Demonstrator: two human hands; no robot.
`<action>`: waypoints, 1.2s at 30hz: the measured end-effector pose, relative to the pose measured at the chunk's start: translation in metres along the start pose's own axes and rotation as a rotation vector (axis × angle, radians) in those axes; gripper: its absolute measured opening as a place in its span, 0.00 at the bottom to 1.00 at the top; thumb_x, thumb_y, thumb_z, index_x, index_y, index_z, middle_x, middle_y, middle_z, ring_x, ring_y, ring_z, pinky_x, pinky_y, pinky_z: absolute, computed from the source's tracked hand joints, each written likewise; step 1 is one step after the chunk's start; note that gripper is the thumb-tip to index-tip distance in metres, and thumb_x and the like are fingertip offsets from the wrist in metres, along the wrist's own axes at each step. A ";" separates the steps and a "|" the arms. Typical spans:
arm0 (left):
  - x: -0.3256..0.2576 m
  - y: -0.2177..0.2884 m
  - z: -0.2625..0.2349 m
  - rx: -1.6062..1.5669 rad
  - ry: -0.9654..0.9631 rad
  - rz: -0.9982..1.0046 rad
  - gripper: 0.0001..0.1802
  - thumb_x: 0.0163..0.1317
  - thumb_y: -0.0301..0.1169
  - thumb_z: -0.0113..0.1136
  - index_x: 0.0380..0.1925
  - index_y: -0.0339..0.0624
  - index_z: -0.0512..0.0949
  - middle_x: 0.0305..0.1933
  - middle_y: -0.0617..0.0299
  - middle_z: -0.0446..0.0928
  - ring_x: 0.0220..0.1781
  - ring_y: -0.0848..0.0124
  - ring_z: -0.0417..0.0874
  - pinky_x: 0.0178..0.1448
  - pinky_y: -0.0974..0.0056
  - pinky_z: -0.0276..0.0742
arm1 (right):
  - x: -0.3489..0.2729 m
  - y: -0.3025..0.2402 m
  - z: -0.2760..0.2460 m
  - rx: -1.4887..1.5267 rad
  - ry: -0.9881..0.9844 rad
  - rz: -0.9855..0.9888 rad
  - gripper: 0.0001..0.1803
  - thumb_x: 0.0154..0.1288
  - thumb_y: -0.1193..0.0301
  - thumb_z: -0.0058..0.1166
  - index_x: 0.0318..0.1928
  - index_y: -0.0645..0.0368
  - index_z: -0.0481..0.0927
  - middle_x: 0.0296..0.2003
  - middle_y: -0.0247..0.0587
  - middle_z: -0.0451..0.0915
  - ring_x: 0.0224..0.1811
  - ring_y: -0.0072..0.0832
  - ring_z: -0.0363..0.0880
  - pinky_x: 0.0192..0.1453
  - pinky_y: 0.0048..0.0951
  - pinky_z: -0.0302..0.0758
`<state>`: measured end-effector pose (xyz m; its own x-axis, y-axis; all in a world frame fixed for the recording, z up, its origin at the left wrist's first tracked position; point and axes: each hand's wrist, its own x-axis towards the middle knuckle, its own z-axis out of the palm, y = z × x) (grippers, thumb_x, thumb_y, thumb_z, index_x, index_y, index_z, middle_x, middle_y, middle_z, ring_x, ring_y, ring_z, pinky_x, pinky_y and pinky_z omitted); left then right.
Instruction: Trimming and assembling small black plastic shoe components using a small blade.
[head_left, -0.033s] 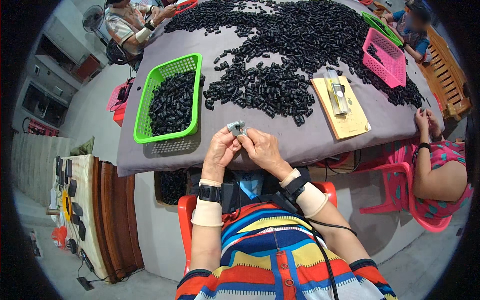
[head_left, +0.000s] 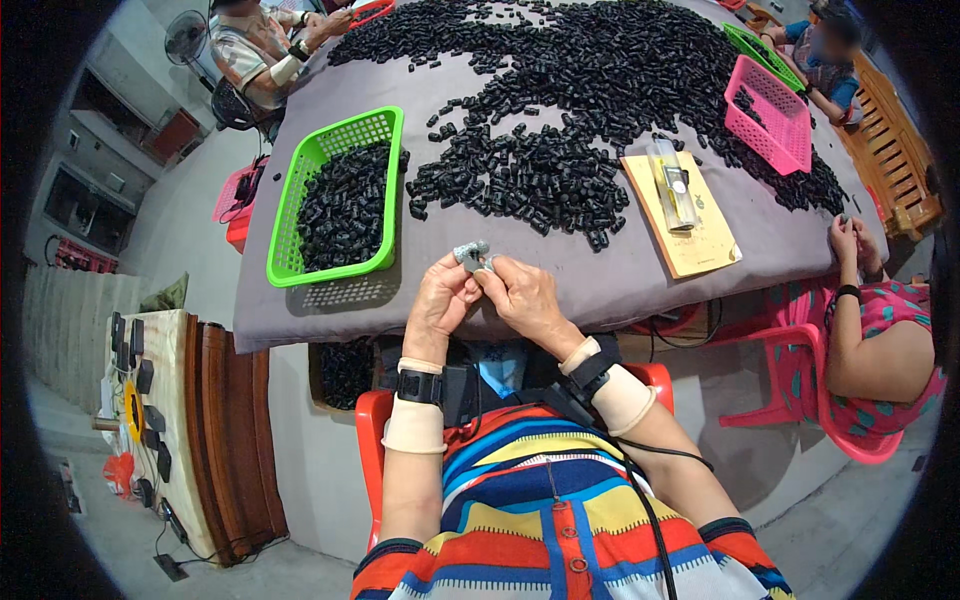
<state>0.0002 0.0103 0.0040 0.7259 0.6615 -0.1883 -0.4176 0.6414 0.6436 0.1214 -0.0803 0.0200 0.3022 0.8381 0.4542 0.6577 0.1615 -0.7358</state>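
Observation:
My left hand point(head_left: 446, 295) and my right hand point(head_left: 521, 292) meet above the table's near edge, fingertips pinched together. Between them is a small dark piece point(head_left: 474, 262), mostly covered by the fingers. Grey wrapping shows around some fingertips of both hands. Just beyond lies a loose pile of short black plastic pieces point(head_left: 520, 180). To the left of my hands stands a green basket point(head_left: 279, 262) partly filled with such pieces. My fingers hide the piece's exact shape.
A yellow pad point(head_left: 705, 248) with a clear-and-yellow packaged item point(head_left: 676, 190) lies right of the pile. Farther right is a pink basket point(head_left: 790, 140). A large black heap point(head_left: 620, 60) covers the table's far side. Several people work around the table; one sits close on the right.

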 end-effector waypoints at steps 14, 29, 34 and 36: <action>0.001 0.000 -0.003 0.015 -0.048 0.003 0.11 0.59 0.21 0.53 0.43 0.35 0.74 0.33 0.62 0.76 0.26 0.79 0.73 0.29 0.76 0.70 | -0.001 0.002 0.005 0.001 0.055 -0.020 0.12 0.62 0.64 0.50 0.25 0.58 0.71 0.21 0.46 0.73 0.22 0.44 0.74 0.23 0.39 0.67; 0.001 0.001 -0.006 0.001 -0.050 -0.011 0.11 0.60 0.20 0.49 0.44 0.34 0.74 0.33 0.61 0.76 0.24 0.79 0.71 0.26 0.75 0.68 | -0.002 0.001 0.004 -0.036 0.047 -0.001 0.12 0.61 0.63 0.51 0.27 0.57 0.71 0.23 0.43 0.74 0.24 0.45 0.75 0.24 0.41 0.69; 0.000 0.003 -0.005 -0.024 -0.045 -0.040 0.12 0.60 0.21 0.49 0.44 0.33 0.73 0.34 0.60 0.77 0.25 0.78 0.73 0.27 0.74 0.69 | -0.003 0.003 0.000 0.023 0.008 -0.039 0.12 0.60 0.64 0.52 0.26 0.58 0.71 0.22 0.44 0.73 0.24 0.45 0.74 0.24 0.41 0.69; 0.000 0.003 -0.003 -0.025 -0.041 -0.042 0.12 0.60 0.21 0.49 0.44 0.33 0.73 0.34 0.60 0.77 0.26 0.77 0.73 0.27 0.74 0.69 | -0.003 0.004 -0.001 0.027 -0.002 -0.033 0.12 0.61 0.64 0.52 0.26 0.58 0.71 0.22 0.44 0.73 0.24 0.45 0.74 0.24 0.41 0.69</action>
<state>-0.0031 0.0131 0.0032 0.7646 0.6179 -0.1835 -0.3999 0.6780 0.6168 0.1236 -0.0832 0.0164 0.2794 0.8329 0.4778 0.6487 0.2031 -0.7335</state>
